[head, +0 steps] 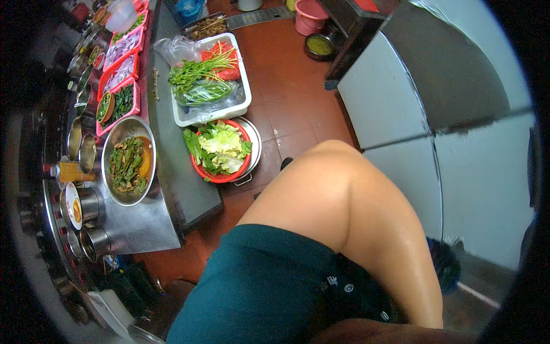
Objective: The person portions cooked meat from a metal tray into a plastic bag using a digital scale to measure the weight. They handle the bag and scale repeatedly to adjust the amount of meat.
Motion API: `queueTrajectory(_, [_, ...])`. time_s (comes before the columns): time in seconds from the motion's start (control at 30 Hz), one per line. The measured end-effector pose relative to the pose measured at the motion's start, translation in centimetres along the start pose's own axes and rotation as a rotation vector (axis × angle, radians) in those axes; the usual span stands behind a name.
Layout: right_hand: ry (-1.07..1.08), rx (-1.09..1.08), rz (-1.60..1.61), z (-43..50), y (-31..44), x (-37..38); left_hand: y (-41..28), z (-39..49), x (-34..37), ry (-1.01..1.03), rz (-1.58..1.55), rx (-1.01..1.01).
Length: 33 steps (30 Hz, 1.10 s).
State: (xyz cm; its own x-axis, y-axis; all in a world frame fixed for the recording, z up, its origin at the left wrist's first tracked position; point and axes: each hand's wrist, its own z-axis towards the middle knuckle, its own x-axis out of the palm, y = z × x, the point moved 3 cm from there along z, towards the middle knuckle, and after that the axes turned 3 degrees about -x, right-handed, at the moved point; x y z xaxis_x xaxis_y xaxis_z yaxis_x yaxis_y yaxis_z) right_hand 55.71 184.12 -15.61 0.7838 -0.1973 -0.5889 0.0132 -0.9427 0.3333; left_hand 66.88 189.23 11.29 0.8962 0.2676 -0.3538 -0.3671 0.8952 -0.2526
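Both of my hands are out of view. A bent bare arm (331,189) in a teal sleeve (253,275) fills the lower middle, elbow towards the top, forearm running down to the right. Beyond the elbow, a red plastic basket (248,160) of leafy lettuce (221,144) rests over a metal pot (254,139). Behind it stands a white plastic tub (245,88) holding green herbs (189,77), bagged greens (206,92) and red bags. On the steel counter (142,232) at left, a metal bowl (152,172) contains cooked green peppers (129,165) in brown sauce.
Pink baskets (136,101) of cut vegetables line the counter, beside metal cups (94,245) and a plate (74,204). Tiled red floor (288,99) runs between counter and pale cabinet panels (378,94). A pink bucket (310,19) and dark bowl (320,46) stand at the back.
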Motion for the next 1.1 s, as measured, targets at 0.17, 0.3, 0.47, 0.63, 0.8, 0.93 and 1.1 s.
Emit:
queueTrajectory(0.17, [0.107, -0.332, 0.021, 13.4, 1.3, -3.6, -5.0, -9.8, -13.1, 0.05, 0.17, -0.268])
queueTrajectory(0.3, [0.196, -0.161, 0.561, 19.5, 2.8, -7.1, -10.1, -23.4, -24.5, -0.467, 0.615, -0.849])
queueTrajectory(0.47, [-0.078, -0.574, 0.273, 26.1, 10.6, -13.7, -14.8, -38.4, -33.1, -0.72, 1.06, -1.421])
queueTrajectory(0.63, [0.208, -0.692, 0.355, 32.2, 20.7, -19.0, -18.3, -50.6, -39.3, -0.856, 1.092, -1.581])
queueTrajectory(0.8, [0.373, -1.144, 0.02, 35.2, 32.7, -26.6, -24.6, -57.3, -44.1, -0.944, 0.822, -1.723])
queueTrajectory(0.93, [0.39, -1.255, -0.107, 39.6, 41.6, -30.8, -30.3, -59.8, -48.1, -0.921, 0.877, -1.843])
queueTrajectory(1.1, [0.339, -1.346, -0.211, 47.7, 51.3, -31.8, -37.5, -62.7, -53.1, -1.131, 1.157, -1.717])
